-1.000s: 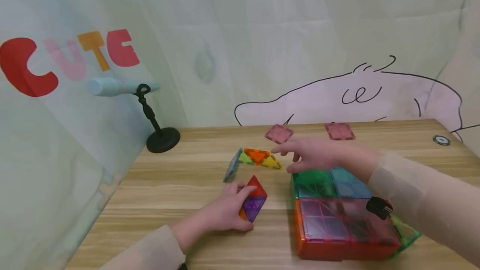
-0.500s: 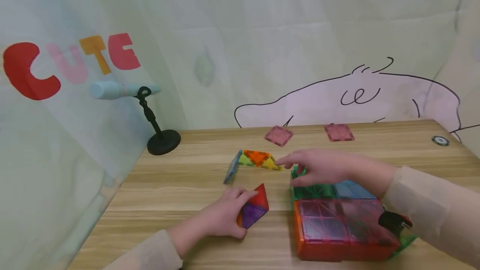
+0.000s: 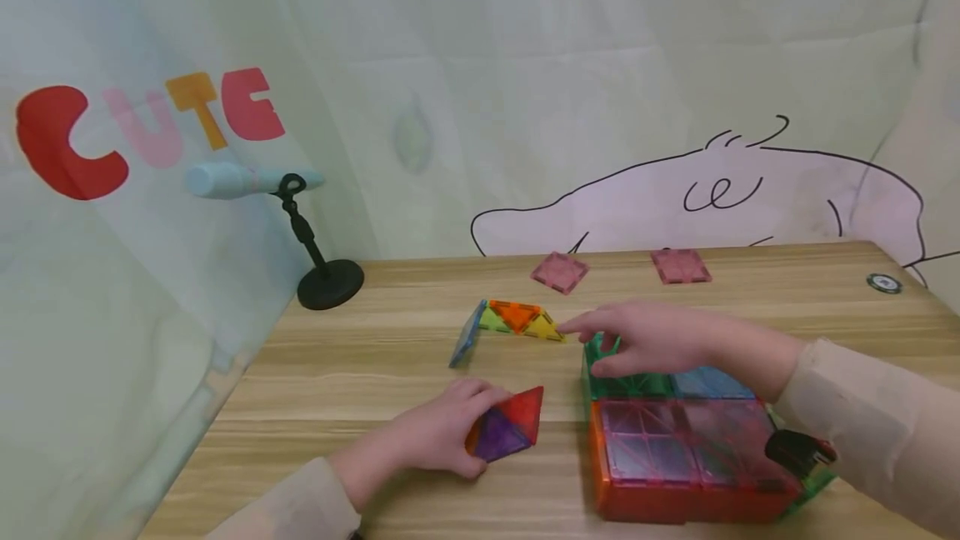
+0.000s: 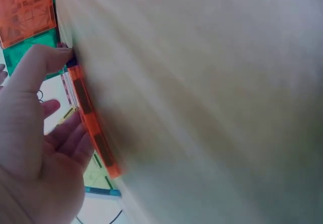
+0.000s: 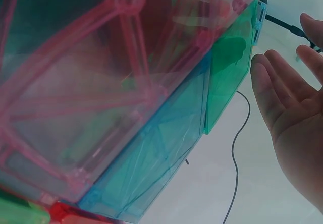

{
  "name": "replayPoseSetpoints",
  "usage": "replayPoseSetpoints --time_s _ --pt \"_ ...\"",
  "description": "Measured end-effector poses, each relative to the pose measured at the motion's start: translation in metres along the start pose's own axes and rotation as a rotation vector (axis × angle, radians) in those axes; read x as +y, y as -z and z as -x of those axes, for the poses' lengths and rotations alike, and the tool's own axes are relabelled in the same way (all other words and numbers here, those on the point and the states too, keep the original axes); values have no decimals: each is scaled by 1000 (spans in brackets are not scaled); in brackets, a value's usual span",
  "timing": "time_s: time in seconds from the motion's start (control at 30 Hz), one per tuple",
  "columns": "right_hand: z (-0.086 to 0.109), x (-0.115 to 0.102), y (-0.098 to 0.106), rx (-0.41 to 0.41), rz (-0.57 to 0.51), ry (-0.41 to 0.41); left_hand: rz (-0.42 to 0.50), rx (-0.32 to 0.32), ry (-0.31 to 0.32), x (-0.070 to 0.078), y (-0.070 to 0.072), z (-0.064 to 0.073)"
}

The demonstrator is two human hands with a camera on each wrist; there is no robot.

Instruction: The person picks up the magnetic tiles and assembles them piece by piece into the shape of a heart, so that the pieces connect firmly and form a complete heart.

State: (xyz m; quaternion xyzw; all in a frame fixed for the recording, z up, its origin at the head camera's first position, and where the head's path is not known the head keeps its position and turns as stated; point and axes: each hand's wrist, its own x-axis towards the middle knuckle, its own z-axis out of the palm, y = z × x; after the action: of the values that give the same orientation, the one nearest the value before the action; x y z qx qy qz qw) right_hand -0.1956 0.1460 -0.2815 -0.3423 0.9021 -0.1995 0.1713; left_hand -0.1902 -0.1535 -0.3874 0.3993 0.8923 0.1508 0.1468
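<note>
My left hand (image 3: 431, 432) grips a joined row of magnetic triangle tiles between thumb and fingers. A red triangle tile (image 3: 528, 408) and a purple one (image 3: 498, 438) show past the fingers; an orange tile (image 4: 91, 115) is seen edge-on in the left wrist view. My right hand (image 3: 656, 338) has its fingers extended, the index fingertip right at the corner of a yellow triangle tile (image 3: 544, 327). That tile joins an orange triangle (image 3: 515, 314) and a light green one (image 3: 492, 319) in a standing strip. A blue tile (image 3: 468, 335) meets its left end at an angle.
Below my right forearm stands a box built of magnetic tiles, with a pink top (image 3: 645, 440), a green tile (image 5: 232, 67) and a blue one (image 5: 156, 148). Two pink square tiles (image 3: 560, 272) lie farther back. At back left is a black stand (image 3: 330, 283); a round chip (image 3: 884, 282) lies far right.
The held row of triangles has turned clockwise and come slightly nearer in my left hand. My right hand has lowered a little, its index fingertip staying by the yellow triangle.
</note>
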Motion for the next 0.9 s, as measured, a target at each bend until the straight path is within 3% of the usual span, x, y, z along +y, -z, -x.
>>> replayPoseSetpoints --time_s 0.27,0.33,0.47,0.63,0.9 --pt "0 3 -2 -4 -4 10 13 -7 -35 1 11 2" --pt "-1 2 -3 -8 -14 12 1 20 -65 2 15 2" --pt "-3 2 -5 -17 -44 21 -31 134 -136 3 21 -1" --pt "-4 2 -6 -22 -59 12 -62 253 -154 4 26 -9" --pt "-5 2 -5 -31 -72 -1 -119 294 -208 6 32 -22"
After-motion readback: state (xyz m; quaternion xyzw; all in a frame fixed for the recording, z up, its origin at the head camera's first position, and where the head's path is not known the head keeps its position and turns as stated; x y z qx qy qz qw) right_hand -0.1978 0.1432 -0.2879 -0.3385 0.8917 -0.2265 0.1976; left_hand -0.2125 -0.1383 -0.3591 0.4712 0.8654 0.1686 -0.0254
